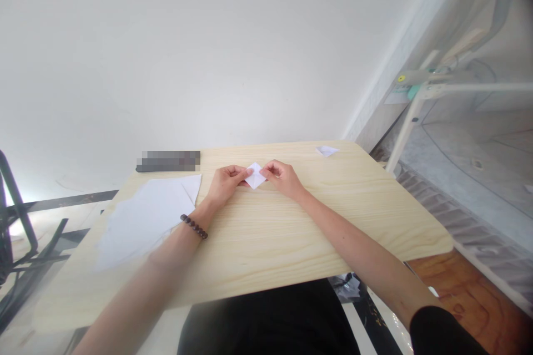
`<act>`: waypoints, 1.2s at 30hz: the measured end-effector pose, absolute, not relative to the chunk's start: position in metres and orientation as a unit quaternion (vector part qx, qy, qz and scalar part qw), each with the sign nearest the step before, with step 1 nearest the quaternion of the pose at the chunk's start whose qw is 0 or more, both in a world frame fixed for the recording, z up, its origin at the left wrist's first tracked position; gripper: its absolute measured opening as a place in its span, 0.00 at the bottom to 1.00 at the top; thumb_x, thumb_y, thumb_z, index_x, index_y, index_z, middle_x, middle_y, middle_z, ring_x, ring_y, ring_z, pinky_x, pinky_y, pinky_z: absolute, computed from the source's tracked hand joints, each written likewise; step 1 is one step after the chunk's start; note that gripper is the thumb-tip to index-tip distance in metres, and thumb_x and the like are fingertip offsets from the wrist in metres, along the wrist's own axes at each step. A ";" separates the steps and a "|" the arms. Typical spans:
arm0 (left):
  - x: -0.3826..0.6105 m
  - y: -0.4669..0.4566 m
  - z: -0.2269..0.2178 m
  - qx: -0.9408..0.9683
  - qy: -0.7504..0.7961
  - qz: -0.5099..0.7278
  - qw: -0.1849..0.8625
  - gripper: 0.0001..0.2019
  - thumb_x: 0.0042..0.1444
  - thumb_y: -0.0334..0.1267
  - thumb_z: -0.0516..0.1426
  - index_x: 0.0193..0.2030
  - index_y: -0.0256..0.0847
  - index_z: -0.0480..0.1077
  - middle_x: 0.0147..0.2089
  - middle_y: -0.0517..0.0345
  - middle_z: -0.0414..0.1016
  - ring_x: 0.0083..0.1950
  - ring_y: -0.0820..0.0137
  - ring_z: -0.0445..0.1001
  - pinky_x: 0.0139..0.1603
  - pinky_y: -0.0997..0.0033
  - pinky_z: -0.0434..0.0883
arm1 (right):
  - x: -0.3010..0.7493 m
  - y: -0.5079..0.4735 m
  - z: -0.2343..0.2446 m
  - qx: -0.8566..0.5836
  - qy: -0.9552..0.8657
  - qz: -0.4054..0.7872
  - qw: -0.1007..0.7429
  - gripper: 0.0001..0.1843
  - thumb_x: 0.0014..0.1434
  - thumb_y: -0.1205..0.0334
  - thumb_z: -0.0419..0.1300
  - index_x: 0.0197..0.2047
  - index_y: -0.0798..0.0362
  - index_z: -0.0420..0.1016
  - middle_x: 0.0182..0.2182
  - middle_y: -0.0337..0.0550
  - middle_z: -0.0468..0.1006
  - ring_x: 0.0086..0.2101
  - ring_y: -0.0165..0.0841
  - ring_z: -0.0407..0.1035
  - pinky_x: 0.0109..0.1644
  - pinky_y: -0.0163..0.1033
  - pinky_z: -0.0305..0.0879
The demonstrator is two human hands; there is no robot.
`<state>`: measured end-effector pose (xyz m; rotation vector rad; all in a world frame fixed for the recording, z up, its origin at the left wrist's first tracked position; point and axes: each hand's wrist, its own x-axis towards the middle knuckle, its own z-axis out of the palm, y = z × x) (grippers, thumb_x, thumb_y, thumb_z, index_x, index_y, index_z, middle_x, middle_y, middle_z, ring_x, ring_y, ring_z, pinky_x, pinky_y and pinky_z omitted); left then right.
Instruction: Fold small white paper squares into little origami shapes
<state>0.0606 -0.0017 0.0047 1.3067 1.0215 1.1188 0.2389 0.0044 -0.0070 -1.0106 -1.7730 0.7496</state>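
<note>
A small white piece of folded paper (255, 180), diamond-shaped from here, is held over the middle of the table. My left hand (227, 182) pinches its left corner, thumb on top. On the opposite corner, my right hand (281, 176) grips it between thumb and fingers. Faint crease lines show on the paper's face. Dark beads circle my left wrist. The undersides of the paper and most fingertips are hidden.
Loose white sheets (145, 211) lie in a pile on the table's left side. Behind them is a dark, blurred-out object (169, 162). Another folded paper (327, 151) rests near the far right edge of the wooden table (291, 255). A wall stands behind.
</note>
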 end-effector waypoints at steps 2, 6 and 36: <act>0.061 -0.002 0.005 0.559 0.419 0.473 0.537 0.15 0.40 0.46 0.61 0.28 0.34 0.68 0.30 0.54 0.74 0.34 0.69 0.72 0.39 0.67 0.68 | 0.239 0.004 -0.007 -0.413 -0.726 0.294 0.465 0.14 0.51 0.51 0.54 0.28 0.55 0.66 0.25 0.39 0.70 0.26 0.27 0.64 0.31 0.33 0.62; 0.060 -0.001 0.004 0.571 0.415 0.483 0.519 0.15 0.40 0.46 0.61 0.27 0.34 0.66 0.30 0.54 0.74 0.34 0.69 0.72 0.39 0.66 0.68 | 0.239 0.004 -0.007 -0.417 -0.727 0.293 0.460 0.15 0.51 0.51 0.53 0.28 0.55 0.66 0.25 0.39 0.71 0.26 0.27 0.65 0.32 0.34 0.63; 0.061 -0.001 0.002 0.537 0.418 0.499 0.537 0.16 0.39 0.43 0.62 0.26 0.36 0.61 0.27 0.56 0.73 0.33 0.67 0.73 0.36 0.65 0.69 | 0.234 0.000 -0.003 -0.377 -0.700 0.392 0.462 0.12 0.51 0.52 0.53 0.29 0.53 0.60 0.25 0.37 0.70 0.25 0.27 0.68 0.28 0.33 0.68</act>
